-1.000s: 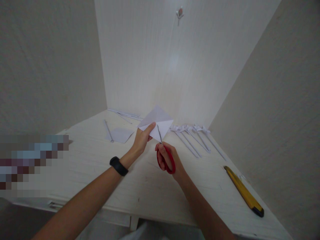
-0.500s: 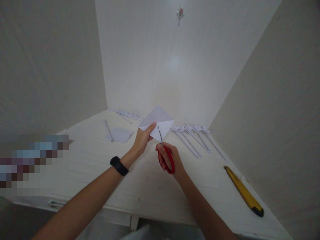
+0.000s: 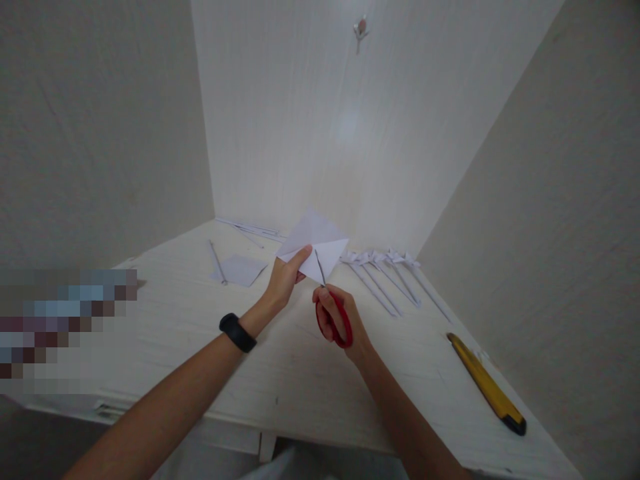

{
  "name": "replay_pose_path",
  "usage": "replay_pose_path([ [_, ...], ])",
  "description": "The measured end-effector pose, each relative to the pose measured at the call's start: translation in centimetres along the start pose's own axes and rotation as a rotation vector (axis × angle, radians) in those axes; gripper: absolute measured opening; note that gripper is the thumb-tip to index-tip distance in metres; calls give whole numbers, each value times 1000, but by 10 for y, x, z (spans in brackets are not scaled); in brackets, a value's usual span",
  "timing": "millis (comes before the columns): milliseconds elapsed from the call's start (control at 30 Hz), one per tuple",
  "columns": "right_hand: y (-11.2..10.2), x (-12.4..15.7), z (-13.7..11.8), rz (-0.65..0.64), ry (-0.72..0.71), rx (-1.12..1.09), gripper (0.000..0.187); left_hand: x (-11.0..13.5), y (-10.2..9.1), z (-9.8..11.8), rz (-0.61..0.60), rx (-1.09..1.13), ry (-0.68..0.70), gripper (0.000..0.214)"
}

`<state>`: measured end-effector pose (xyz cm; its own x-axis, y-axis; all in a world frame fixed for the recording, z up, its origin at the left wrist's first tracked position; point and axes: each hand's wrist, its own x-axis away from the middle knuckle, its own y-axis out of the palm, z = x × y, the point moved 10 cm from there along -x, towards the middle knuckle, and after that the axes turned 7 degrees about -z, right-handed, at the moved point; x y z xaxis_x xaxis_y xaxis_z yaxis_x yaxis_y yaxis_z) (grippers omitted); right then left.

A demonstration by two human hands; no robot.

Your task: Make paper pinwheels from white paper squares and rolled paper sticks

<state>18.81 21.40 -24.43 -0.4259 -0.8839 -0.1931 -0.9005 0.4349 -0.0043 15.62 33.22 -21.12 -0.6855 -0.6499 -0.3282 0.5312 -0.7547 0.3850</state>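
My left hand [image 3: 286, 279] pinches the lower left edge of a folded white paper [image 3: 317, 244] and holds it up above the white table [image 3: 280, 373]. A black band sits on that wrist. My right hand [image 3: 339, 319] grips red-handled scissors [image 3: 334, 313], fingers through the loops. The thin blades point up into the paper's lower edge, just right of my left thumb.
A yellow and black utility knife [image 3: 486, 384] lies near the right wall. Several rolled paper stems with folded tips [image 3: 389, 275] lie behind my right hand. A flat paper piece [image 3: 240, 269] and thin strips [image 3: 250, 229] lie at the back left. A blurred patch covers the left edge.
The scissors and the paper have shifted only slightly; both hands keep their hold in nearly the same place.
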Motion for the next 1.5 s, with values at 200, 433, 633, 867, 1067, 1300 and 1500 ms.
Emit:
replay_pose_path([
  [200,0,-1,0,-13,-12,-36,43,2,2,0,-4,16,-8,31],
  [433,0,0,-1,-2,6,27,38,2,7,0,-36,39,-5,28],
  [633,-1,0,-3,11,-8,85,33,3,8,1,-36,37,-1,27],
  [867,-5,-1,-1,43,-16,130,34,3,7,2,-39,18,26,28],
  [1067,-7,-4,3,54,-7,162,33,3,4,-3,-5,37,-7,30],
  [1300,-7,-2,-1,66,-29,202,35,3,7,1,-39,29,21,25],
  [1500,-6,-2,-3,70,-29,193,36,3,7,0,-35,24,-9,27],
])
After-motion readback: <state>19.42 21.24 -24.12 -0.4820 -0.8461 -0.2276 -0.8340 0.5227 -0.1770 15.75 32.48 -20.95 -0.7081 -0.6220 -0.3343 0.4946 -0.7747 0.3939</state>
